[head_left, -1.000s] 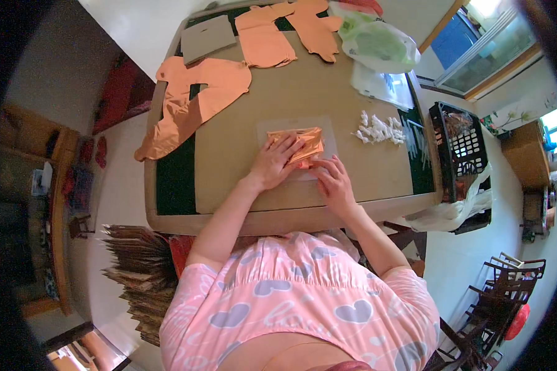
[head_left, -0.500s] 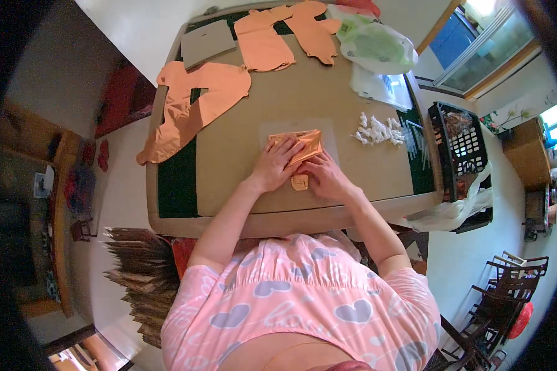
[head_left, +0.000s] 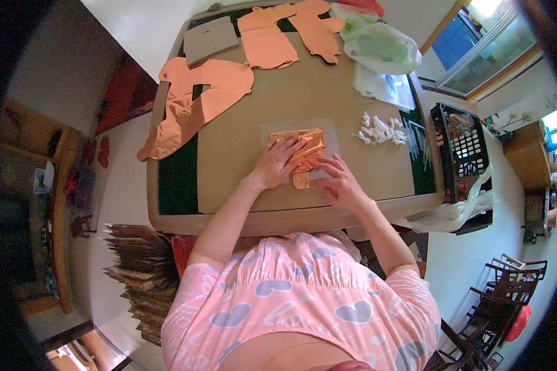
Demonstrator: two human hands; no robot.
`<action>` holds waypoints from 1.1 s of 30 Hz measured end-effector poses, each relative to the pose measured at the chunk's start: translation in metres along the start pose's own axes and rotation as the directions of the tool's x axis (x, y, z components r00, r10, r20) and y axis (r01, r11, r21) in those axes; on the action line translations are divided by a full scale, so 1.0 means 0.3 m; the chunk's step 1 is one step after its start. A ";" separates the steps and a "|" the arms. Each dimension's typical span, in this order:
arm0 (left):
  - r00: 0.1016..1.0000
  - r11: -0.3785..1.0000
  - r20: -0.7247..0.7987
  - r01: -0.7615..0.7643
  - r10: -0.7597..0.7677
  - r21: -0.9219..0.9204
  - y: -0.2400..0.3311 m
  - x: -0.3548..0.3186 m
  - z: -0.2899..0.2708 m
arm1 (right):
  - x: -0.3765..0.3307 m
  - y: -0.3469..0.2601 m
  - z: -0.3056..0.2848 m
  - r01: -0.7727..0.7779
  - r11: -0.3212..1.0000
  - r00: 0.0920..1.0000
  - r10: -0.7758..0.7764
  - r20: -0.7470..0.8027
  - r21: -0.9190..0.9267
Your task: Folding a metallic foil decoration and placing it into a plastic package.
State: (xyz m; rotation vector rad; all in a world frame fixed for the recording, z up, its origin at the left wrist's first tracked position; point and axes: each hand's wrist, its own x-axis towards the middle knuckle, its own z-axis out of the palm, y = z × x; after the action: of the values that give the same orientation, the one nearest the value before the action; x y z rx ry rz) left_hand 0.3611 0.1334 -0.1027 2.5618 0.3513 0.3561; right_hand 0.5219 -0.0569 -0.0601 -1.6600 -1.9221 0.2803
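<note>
A folded copper-coloured foil balloon [head_left: 311,139] lies on a thin clear plastic sheet [head_left: 331,128] near the middle of the table's front half. My left hand [head_left: 278,162] rests on the balloon's left part, its fingers stretched out and pressing down. At the balloon's lower right is my right hand [head_left: 343,182], fingers apart and bent slightly, with nothing held; its fingertips are at the foil's edge. A narrow end of the foil sticks out toward me between the hands. Part of the balloon is hidden under my left fingers.
Flat copper foil balloons [head_left: 213,93] lie along the left and far side, beside a grey board [head_left: 210,41]. White small pieces [head_left: 380,130], clear straws [head_left: 419,145] and plastic bags [head_left: 380,46] are at the right. A black crate [head_left: 464,142] stands beyond the table's right edge.
My right hand has moved off the foil, right and toward me, and its fingers have spread. My left hand stays pressed on the balloon.
</note>
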 end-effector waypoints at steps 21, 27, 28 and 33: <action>0.999 1.000 0.036 -0.007 0.007 0.005 -0.007 0.002 -0.005 | 0.116 0.012 0.146 -0.175 0.970 0.973 0.145 -0.180 -0.166; 0.999 0.998 0.028 0.019 -0.018 -0.053 0.006 0.010 -0.013 | 0.106 0.047 0.228 -0.254 0.926 0.955 0.194 -0.224 -0.279; 0.999 0.996 0.026 0.025 -0.023 -0.082 0.013 0.014 -0.017 | 0.098 0.055 0.237 -0.220 0.914 0.962 0.147 -0.229 -0.342; 1.000 1.000 0.008 0.001 -0.001 -0.014 -0.001 0.002 -0.008 | 0.107 0.009 0.218 -0.204 0.896 0.974 0.144 -0.176 -0.394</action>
State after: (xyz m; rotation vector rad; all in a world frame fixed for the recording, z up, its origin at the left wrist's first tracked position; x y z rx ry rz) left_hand 0.3609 0.1349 -0.1006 2.5482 0.3459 0.3471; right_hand 0.4864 -0.0120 -0.1053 -2.0666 -1.8103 -0.1892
